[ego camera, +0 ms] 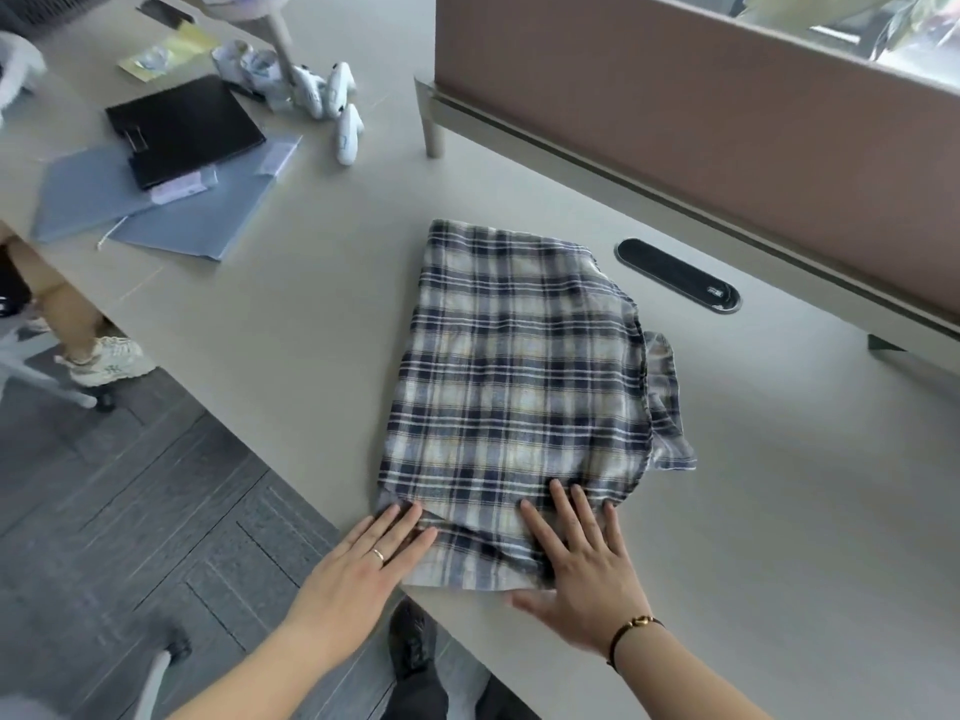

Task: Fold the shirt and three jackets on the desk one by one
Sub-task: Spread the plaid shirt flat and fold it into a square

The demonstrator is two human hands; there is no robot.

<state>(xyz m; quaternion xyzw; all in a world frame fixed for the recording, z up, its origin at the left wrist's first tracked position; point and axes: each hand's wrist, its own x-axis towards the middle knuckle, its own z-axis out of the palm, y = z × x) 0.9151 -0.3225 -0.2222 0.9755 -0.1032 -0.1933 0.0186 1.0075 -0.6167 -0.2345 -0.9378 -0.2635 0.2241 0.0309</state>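
Observation:
A blue, white and cream plaid shirt (514, 387) lies folded into a rough rectangle on the beige desk (291, 314). Part of it sticks out at its right side. My left hand (358, 569) lies flat with fingers spread on the shirt's near left corner, at the desk's edge. My right hand (582, 558) presses flat on the near right part of the shirt, fingers apart. Neither hand grips the cloth. No jackets are in view.
A brown partition (675, 116) runs along the desk's far side, with a black oval cable port (675, 275) before it. At the far left lie a black folder (182, 129), grey-blue sheets (156, 210) and white handheld devices (343, 111). Another person's leg and shoe (98, 358) show left.

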